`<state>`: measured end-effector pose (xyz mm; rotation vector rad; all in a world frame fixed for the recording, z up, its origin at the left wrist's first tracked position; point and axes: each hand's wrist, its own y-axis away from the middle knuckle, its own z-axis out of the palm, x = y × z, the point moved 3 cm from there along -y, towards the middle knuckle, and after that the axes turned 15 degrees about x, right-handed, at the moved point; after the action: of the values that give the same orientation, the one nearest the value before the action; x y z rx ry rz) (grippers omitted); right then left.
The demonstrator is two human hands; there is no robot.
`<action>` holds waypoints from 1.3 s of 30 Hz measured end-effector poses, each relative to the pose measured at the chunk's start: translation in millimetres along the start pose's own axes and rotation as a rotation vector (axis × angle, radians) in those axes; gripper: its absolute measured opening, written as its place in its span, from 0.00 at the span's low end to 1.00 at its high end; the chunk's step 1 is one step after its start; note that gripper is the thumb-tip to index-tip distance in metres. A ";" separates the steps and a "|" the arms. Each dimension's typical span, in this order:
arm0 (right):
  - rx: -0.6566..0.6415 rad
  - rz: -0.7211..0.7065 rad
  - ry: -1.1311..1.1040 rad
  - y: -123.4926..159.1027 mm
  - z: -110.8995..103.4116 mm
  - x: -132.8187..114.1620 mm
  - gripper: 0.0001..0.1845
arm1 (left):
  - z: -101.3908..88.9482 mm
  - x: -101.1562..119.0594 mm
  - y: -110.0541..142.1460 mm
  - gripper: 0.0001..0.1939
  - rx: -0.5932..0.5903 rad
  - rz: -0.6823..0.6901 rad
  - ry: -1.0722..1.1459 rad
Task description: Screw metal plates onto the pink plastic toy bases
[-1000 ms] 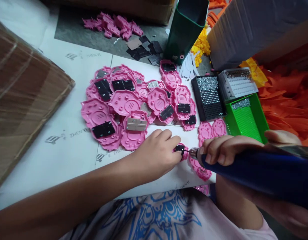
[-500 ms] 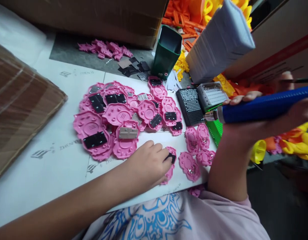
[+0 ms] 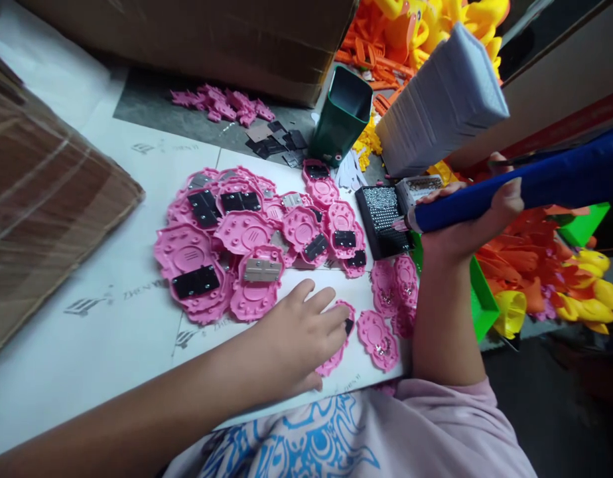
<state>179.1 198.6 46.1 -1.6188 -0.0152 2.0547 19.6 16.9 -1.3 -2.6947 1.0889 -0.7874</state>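
Note:
My left hand (image 3: pixel 306 338) lies with its fingers apart over a pink plastic shell (image 3: pixel 334 362) that has a black plate (image 3: pixel 349 326) on it. The fingers rest on or just above the shell; contact is hard to tell. In my right hand (image 3: pixel 466 232) is a blue electric screwdriver (image 3: pixel 550 176), held nearly level with its tip over the black screw tray (image 3: pixel 386 250). Rows of small screws fill that tray. Between my hands lie several pink shells (image 3: pixel 373 328) with small metal bits on them.
A pile of pink shells (image 3: pixel 237 232) with black or silver plates covers the board's middle. Behind stand a green container (image 3: pixel 336 126), a white stack (image 3: pixel 436 106) and a cardboard box (image 3: pixel 211 46). Another carton (image 3: pixel 58 206) stands left. Orange and yellow parts (image 3: pixel 525 265) lie right.
The screwdriver has moved left and slightly down, its tip now over the screw tray. My left fingers have spread from a grip near the black plate. The view has shifted slightly.

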 end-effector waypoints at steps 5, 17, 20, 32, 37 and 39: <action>0.006 -0.008 0.010 -0.8 -0.1 0.7 0.23 | 4.7 0.4 -0.3 0.28 0.020 -0.028 -0.019; 0.023 0.008 0.003 -2.7 -3.9 2.9 0.20 | 4.6 -0.9 -1.3 0.30 -0.016 -0.041 -0.038; -0.015 0.016 -0.038 -3.3 -6.5 2.7 0.20 | 5.4 0.1 -1.2 0.30 -0.008 -0.052 -0.047; -0.015 0.031 -0.103 23.0 -16.5 -37.6 0.28 | 7.5 -1.0 -2.1 0.31 0.065 -0.099 -0.092; -0.357 0.239 -0.137 63.0 -33.2 -60.2 0.26 | 12.1 -3.2 -1.0 0.32 0.111 -0.115 -0.118; -0.395 0.260 -0.156 74.9 -36.2 -60.9 0.24 | 12.2 -3.6 -1.7 0.32 0.107 -0.116 -0.119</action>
<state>192.1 98.4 66.9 -1.7568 -0.2975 2.4976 24.7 19.7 -12.7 -2.6949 0.8463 -0.6722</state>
